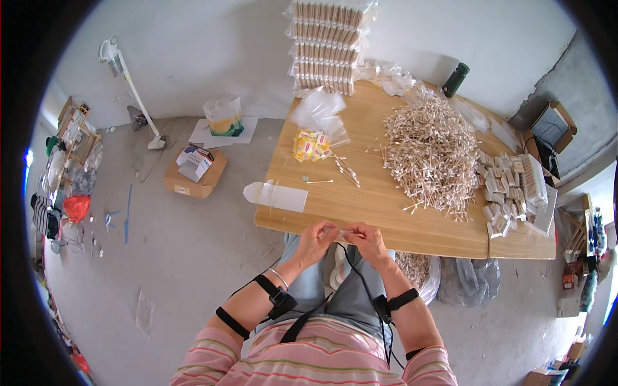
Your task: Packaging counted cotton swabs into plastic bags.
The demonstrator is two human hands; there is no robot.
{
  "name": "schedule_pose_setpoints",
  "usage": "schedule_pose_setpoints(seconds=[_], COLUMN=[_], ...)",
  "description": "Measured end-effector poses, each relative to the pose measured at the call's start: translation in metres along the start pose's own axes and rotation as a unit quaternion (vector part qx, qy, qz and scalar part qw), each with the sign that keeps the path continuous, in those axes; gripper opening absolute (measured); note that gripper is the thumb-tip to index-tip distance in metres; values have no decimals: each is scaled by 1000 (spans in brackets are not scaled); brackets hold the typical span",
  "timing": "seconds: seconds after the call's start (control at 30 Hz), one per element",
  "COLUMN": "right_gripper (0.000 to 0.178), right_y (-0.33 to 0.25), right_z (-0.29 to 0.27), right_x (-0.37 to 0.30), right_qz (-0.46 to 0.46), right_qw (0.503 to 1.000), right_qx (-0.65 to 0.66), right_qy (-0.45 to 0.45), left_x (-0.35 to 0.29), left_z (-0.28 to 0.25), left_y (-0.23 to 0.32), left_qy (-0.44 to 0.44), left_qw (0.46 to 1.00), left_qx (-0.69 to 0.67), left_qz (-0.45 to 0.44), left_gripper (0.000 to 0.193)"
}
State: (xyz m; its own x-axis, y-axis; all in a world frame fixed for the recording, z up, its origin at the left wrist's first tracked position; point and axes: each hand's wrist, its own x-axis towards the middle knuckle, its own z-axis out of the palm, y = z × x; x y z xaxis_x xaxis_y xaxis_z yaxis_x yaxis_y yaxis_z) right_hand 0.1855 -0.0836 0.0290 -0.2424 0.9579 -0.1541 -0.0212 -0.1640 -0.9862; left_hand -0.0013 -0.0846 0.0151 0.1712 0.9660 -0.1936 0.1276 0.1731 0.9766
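My left hand (pixel 314 242) and my right hand (pixel 367 240) meet at the table's front edge, fingertips pinched close together. Between them a sliver of something pale (pixel 342 236) shows, too small to name. Just beyond, to the left, a white card with a pointed end (pixel 288 197) lies on the wooden table (pixel 360 207). Farther back rests a single cotton swab (pixel 320 181), with several loose swabs (pixel 347 171) near it. Behind those sits a small heap of yellow-and-white paper labels (pixel 311 146). A large pile of cotton swabs (pixel 430 154) covers the table's right half.
Packed swab bundles (pixel 510 183) crowd the right end. A tall stack of bagged swabs (pixel 327 48), clear plastic bags (pixel 320 110) and a dark green bottle (pixel 456 80) stand at the back. On the floor are a cardboard box (pixel 195 172) and a stick vacuum (pixel 138 100).
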Motion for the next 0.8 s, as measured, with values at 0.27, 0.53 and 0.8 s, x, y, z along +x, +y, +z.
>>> schedule_pose_setpoints(seconds=[0.27,0.53,0.8], right_gripper=[12,9,10], right_y=[-5,-9,-7], right_z=[-4,-6,-1], right_x=[5,6,8], right_qz=[112,115,69], right_qw=[987,988,995], right_qx=[110,103,66], right_qy=[16,23,35], left_x=[4,10,9], left_z=[3,4,5], left_y=[4,-2,8], left_qy=[-26,-13,9], left_qw=[997,998,999], left_qx=[-65,-53,-29], left_qz=[30,36,33], left_gripper=[20,23,25])
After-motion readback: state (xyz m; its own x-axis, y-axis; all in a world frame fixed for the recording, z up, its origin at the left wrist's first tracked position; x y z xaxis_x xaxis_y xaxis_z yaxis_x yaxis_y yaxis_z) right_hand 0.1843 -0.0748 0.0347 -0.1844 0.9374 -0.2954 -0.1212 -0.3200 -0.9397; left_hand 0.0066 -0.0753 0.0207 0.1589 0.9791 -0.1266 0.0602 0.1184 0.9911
